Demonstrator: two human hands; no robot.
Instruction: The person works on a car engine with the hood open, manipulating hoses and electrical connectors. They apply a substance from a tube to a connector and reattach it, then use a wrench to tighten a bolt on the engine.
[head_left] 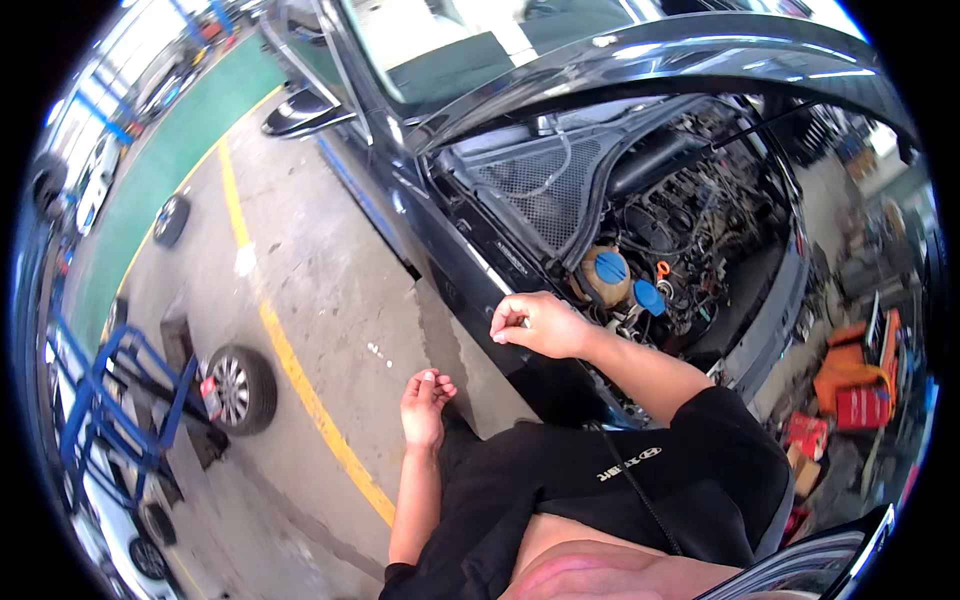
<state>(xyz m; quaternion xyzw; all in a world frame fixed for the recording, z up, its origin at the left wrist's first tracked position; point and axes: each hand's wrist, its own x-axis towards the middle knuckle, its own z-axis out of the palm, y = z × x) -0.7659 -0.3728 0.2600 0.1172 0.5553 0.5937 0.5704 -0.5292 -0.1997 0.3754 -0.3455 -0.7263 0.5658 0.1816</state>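
1. Right hand [535,325] is up at the edge of the open engine bay [660,230], resting on or just over the dark car's fender [455,255]. Fingers are curled together with something small and pale pinched at the tips; too tiny to tell what it is.
2. Left hand [424,405] hangs loose over the concrete floor [330,300], fingers bent in a bit, holding nothing.
3. Just past the right hand sits a yellowish coolant tank with a blue cap [608,268], and a second blue cap [648,297] beside it.
4. Hood [660,50] is propped up overhead.
5. Off to the left, a loose wheel [238,388] leans near a blue cart [120,400].
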